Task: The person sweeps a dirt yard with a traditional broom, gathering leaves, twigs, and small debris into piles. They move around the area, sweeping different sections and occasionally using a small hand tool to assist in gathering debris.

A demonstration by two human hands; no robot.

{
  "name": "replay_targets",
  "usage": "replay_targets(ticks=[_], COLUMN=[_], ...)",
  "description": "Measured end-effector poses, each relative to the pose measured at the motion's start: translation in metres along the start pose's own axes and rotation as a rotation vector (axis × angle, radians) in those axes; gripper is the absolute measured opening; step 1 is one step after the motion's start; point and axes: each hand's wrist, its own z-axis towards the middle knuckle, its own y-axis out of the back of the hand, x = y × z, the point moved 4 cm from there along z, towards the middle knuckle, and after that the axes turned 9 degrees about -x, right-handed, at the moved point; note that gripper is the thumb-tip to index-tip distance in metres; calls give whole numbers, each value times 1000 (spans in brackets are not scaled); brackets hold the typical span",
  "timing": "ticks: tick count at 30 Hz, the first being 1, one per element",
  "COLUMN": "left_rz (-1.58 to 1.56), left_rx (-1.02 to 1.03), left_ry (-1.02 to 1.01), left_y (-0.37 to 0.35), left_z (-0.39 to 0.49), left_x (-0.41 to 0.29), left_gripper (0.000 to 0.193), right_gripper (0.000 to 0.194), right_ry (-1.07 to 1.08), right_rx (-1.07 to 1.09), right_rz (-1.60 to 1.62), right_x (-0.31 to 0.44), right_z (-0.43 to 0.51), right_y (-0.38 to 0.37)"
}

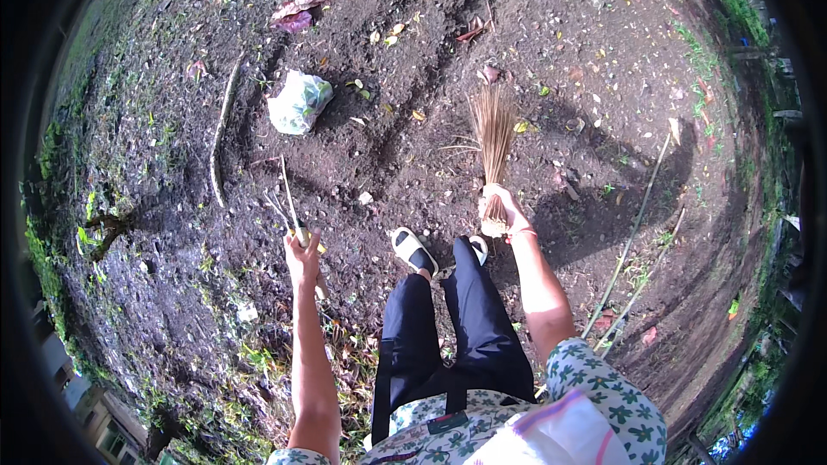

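My right hand [505, 210] is closed around the bound end of a stick broom [494, 129]; its thin brown bristles fan out forward over the soil. Off to the left, my left hand [303, 258] grips a small bundle of slim hand tools [289, 197]. One long thin light piece and darker prongs stick out ahead of the fingers, and a wooden handle [322, 287] shows behind them; exactly what they are is unclear. Ahead of that hand, a knotted white plastic bag [300, 102] with greenish contents rests on the ground.
A crooked stick [224, 132] lies left of the bag. Two long thin stalks [636, 232] lie on the right. Large dry leaves [303, 10] are at the far side. A small stump [110, 232] stands at left. My sandalled foot [413, 250] is on bare soil.
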Motion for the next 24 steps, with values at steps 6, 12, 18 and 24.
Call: replay_targets(ticks=[6, 12, 18, 24], left_rz=[-92, -80, -131, -159], left_rx=[48, -22, -19, -33], left_ry=[8, -116, 88, 136], left_y=[-39, -49, -46, -91], left_z=[-4, 25, 49, 71], left_x=[-20, -45, -76, -116], left_gripper=[47, 48, 53, 49], right_gripper=[20, 21, 19, 18], right_ry=[71, -180, -12, -284], right_rx=[47, 232, -1, 450], right_rz=[-123, -31, -88, -235], right_x=[-37, -23, -50, -4], right_z=[5, 58, 43, 60], right_y=[-55, -85, -152, -217])
